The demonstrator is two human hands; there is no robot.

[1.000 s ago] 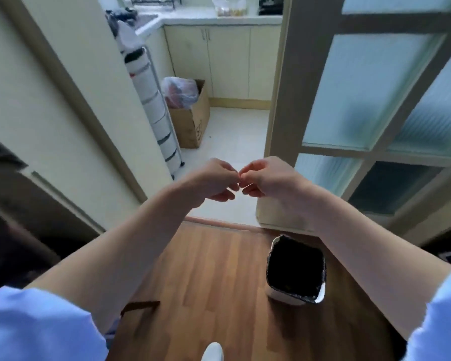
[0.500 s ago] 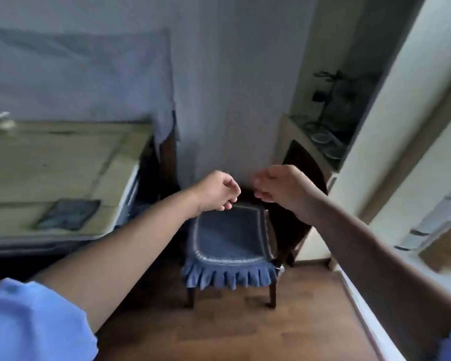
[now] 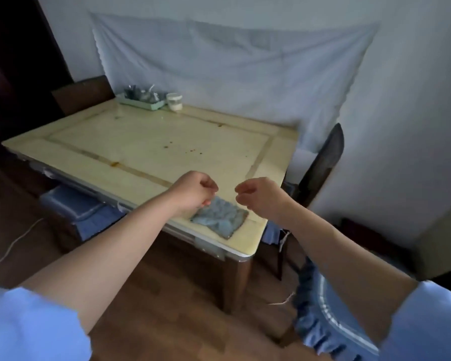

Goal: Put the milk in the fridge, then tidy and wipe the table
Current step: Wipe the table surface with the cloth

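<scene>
A yellowish table [image 3: 146,149] with brown stains and crumbs fills the middle of the head view. A crumpled blue cloth [image 3: 220,216] lies on its near right corner. My left hand [image 3: 193,192] hovers just left of the cloth, fingers curled with nothing in them. My right hand [image 3: 258,195] hangs just right of the cloth, fingers also curled and empty. Both hands are above the table's near edge, a small gap between them. No milk is in sight.
A green tray [image 3: 141,101] with small items and a white jar [image 3: 174,101] stand at the table's far edge. A dark chair [image 3: 320,162] stands at the right side, another blue-cushioned chair [image 3: 323,316] near me, a blue seat [image 3: 73,207] under the table's left.
My view has swung left from the kitchen doorway and bin, past a chair, to the table. My hands, touching before, have drawn apart.
</scene>
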